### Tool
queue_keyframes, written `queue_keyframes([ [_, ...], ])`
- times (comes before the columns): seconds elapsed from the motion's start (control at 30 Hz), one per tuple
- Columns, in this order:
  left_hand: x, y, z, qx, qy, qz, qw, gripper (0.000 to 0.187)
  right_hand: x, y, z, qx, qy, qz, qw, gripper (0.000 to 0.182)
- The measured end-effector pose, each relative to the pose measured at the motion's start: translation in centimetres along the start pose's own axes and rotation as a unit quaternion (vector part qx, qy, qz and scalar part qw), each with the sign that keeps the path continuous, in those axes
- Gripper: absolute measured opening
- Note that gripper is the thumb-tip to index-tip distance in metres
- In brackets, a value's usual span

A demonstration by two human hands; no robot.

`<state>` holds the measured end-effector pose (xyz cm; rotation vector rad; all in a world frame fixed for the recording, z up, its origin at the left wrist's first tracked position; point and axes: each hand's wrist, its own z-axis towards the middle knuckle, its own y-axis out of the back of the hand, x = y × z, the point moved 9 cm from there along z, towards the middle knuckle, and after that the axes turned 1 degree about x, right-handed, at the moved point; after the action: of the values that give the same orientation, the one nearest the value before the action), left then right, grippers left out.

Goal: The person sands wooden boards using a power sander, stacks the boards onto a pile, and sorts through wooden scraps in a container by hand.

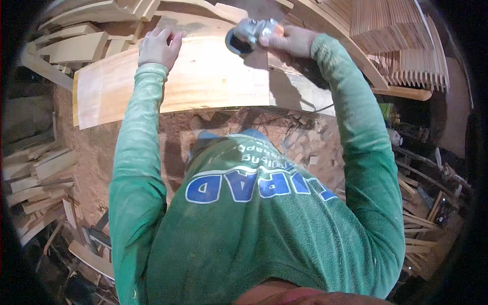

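A wide pale wooden panel (pixel 203 79) lies across the work surface in front of me. My left hand (pixel 160 49) rests on its far left part, fingers slightly bent with the thumb apart, holding nothing. My right hand (pixel 295 41) is wrapped round the body of an angle grinder (pixel 258 29) near the panel's far right corner. The grinder's round dark disc (pixel 238 41) faces left, tilted, and overlaps the panel's surface in this view. Haze hangs just beyond the tool.
Curved wooden pieces (pixel 76 47) are piled at the back left. Stacked slats (pixel 391 25) stand at the back right. Offcuts (pixel 40 175) lie at the left, and wood scraps (pixel 307 137) litter the dusty floor below the panel. A dark cord (pixel 323 108) runs near the right edge.
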<state>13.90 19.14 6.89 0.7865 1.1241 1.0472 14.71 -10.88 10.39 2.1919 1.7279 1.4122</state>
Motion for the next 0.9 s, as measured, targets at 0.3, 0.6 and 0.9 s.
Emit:
queue_keyframes([
  [0.3, 0.7, -0.8, 0.2, 0.012, 0.003, 0.011, 1.000, 0.032, -0.2, -8.1, -7.7, 0.122, 0.036, -0.025, 0.992, 0.072],
  [0.6, 0.7, -0.8, 0.1, 0.018, 0.007, 0.005, 1.000, 0.032, -1.5, 0.3, -0.1, -0.030, -0.046, 0.019, 0.998, 0.069],
  [0.9, 0.6, -0.4, 0.0, -0.018, -0.009, -0.015, 1.000, 0.031, -0.9, -6.5, -7.2, 0.052, 0.055, 0.078, 0.994, 0.067],
])
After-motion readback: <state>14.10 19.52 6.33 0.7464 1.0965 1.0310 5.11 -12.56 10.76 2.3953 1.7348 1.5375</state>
